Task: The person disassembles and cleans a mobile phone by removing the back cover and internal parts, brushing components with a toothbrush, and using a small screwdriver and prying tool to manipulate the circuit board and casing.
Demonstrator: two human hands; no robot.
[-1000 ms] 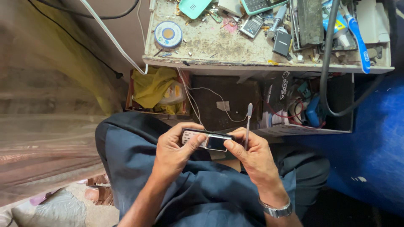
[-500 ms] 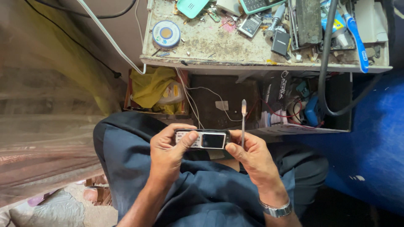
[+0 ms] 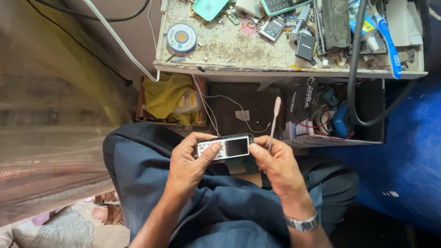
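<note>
Both hands hold a small phone (image 3: pixel 223 148) over the lap. It lies sideways, long way from 9 to 3 o'clock, screen up. The left hand (image 3: pixel 190 161) pinches its keypad end. The right hand (image 3: pixel 275 165) grips the other end and a thin stick (image 3: pixel 273 123) pointing to 12 o'clock

A single head-worn camera looks almost straight down over the person's lap, close above the left hand (image 3: pixel 190 160) and right hand (image 3: pixel 275 167), which sit near the middle of the frame. It faces forward toward the cluttered, grimy workbench surface (image 3: pixel 229 48) along the top edge, with the open shelf below it between surface and lap.
</note>
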